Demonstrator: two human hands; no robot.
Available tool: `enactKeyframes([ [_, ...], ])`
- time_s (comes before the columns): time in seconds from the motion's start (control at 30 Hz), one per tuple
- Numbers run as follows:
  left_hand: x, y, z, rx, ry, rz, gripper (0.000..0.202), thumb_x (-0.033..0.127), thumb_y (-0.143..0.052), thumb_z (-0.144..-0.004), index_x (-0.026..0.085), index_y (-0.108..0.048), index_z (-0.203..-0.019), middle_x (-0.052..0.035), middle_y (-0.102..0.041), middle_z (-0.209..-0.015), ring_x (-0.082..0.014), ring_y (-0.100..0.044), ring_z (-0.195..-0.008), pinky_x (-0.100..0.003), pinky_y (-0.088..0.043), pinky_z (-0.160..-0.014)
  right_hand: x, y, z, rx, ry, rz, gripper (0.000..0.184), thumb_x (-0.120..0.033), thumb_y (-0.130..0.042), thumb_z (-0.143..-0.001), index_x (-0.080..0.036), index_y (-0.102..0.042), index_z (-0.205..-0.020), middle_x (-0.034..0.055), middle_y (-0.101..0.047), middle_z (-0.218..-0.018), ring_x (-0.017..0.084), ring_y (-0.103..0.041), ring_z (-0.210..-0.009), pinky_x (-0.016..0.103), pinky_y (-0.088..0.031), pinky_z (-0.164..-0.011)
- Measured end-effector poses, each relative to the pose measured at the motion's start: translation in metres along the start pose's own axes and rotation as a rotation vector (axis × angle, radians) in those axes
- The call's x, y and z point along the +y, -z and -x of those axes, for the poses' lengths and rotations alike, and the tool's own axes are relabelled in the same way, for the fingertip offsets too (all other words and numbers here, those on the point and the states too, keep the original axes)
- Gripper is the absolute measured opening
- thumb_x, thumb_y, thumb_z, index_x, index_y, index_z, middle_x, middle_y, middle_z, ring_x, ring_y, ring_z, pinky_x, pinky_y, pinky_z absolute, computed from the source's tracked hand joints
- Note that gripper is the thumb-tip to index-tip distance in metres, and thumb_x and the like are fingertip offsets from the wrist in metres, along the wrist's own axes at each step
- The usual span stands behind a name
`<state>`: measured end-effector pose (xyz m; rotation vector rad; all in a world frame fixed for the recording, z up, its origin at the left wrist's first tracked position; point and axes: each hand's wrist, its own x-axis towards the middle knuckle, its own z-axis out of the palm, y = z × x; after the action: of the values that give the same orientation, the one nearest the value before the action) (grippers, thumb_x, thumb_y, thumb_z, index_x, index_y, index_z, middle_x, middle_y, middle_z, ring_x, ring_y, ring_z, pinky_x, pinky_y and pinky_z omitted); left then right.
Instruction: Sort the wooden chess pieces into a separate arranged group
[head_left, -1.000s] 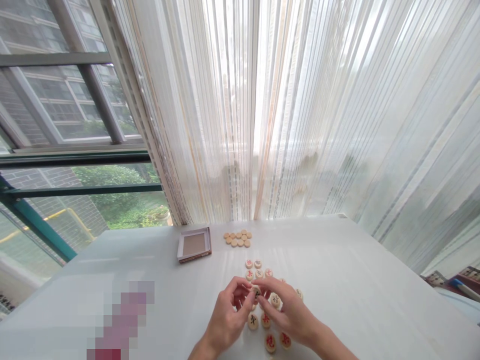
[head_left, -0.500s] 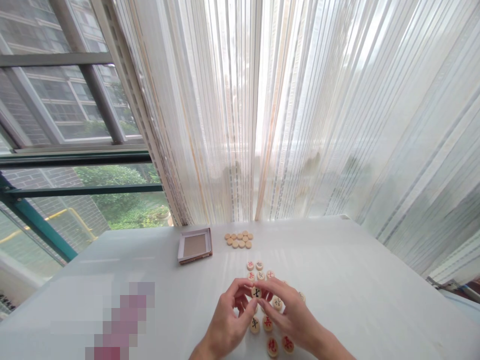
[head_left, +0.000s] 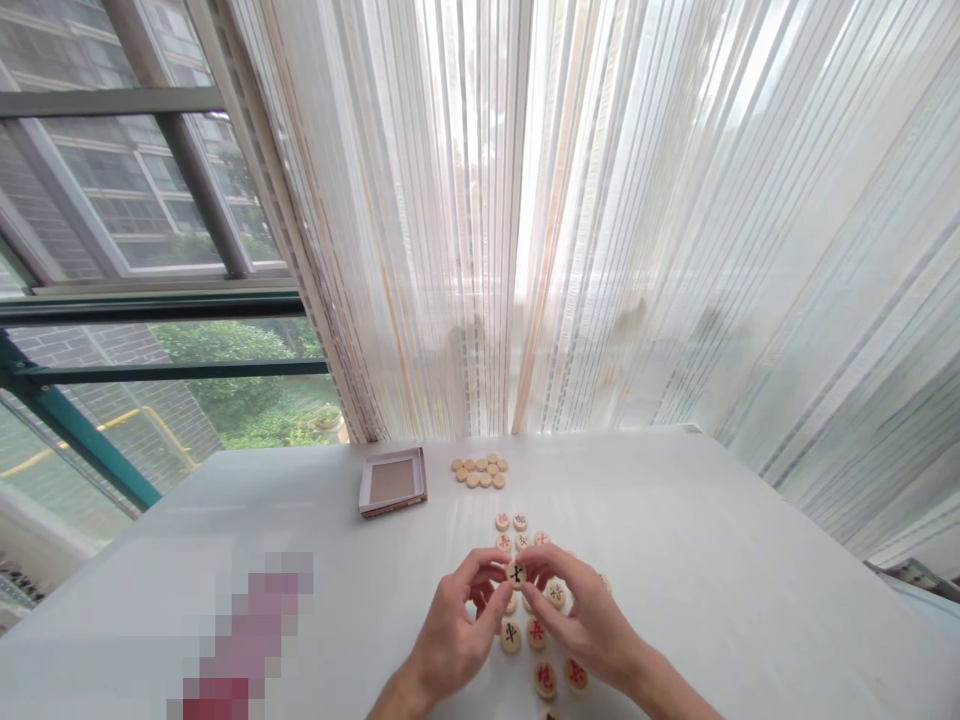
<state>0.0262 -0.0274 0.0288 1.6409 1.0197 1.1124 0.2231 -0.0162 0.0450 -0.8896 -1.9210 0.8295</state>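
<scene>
My left hand (head_left: 463, 622) and my right hand (head_left: 589, 612) meet above the white table, thumbs and fingertips closed around one round Chinese chess piece (head_left: 516, 573) with a black character. The held piece faces up towards me. Several more pieces lie face up beneath and around my hands, among them a black-marked piece (head_left: 511, 636), a red-marked piece (head_left: 536, 632) and two other red pieces (head_left: 545, 679) closer to me. My fingers partly cover the pieces under them.
Behind my hands, several face-down pieces (head_left: 485, 480) form a cluster. An open shallow box (head_left: 364, 497) stands left of them. A pixelated reddish patch (head_left: 244, 630) covers the table's left. A sheer curtain (head_left: 600, 250) hangs behind the white table (head_left: 712, 560).
The view has tipped slightly downward, so the table sits a little higher and another piece shows at the bottom edge. Both hands still hold the same piece; their fingers have shifted slightly.
</scene>
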Motion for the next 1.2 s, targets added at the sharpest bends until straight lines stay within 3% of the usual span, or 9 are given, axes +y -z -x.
enactKeyframes([
  [0.5,-0.0010,0.0021,-0.0004,0.004,-0.001,-0.013,0.034,0.035,-0.063,-0.095,0.019,-0.058,-0.124,-0.0078,-0.071,-0.098,-0.0129,-0.059,-0.065,-0.022,-0.051,-0.057,-0.0016,0.0011,-0.0030,0.032,0.058,0.016,0.017,-0.024,-0.062,-0.094,-0.023,-0.064,-0.111,0.0035,-0.069,-0.096,0.017,-0.067,-0.081,0.030,-0.056,-0.080],
  [0.67,0.0007,0.0013,-0.0003,0.003,0.001,-0.006,0.034,0.036,-0.063,-0.094,0.019,-0.058,-0.124,-0.0076,-0.071,-0.099,-0.0132,-0.060,-0.066,-0.022,-0.051,-0.057,0.0028,-0.0005,-0.0030,0.068,0.123,0.044,0.021,-0.020,-0.062,-0.093,-0.025,-0.064,-0.113,0.0059,-0.068,-0.110,0.018,-0.067,-0.089,0.031,-0.057,-0.082],
  [0.9,0.0013,0.0012,-0.0008,0.002,0.012,0.056,0.035,0.038,-0.063,-0.094,0.018,-0.058,-0.123,-0.0083,-0.071,-0.096,-0.0147,-0.061,-0.069,-0.022,-0.053,-0.058,0.0061,-0.0022,-0.0006,0.092,0.177,0.113,0.027,-0.017,-0.062,-0.092,-0.027,-0.063,-0.117,0.0048,-0.073,-0.109,0.020,-0.070,-0.095,0.032,-0.058,-0.085],
  [1.2,0.0027,0.0016,-0.0008,0.005,0.006,0.080,0.035,0.039,-0.065,-0.093,0.019,-0.059,-0.121,-0.0090,-0.072,-0.099,-0.0151,-0.062,-0.070,-0.024,-0.055,-0.060,0.0038,-0.0021,-0.0009,0.092,0.112,0.098,0.020,-0.022,-0.063,-0.093,-0.025,-0.066,-0.112,0.0043,-0.076,-0.103,0.019,-0.071,-0.088,0.031,-0.058,-0.084],
])
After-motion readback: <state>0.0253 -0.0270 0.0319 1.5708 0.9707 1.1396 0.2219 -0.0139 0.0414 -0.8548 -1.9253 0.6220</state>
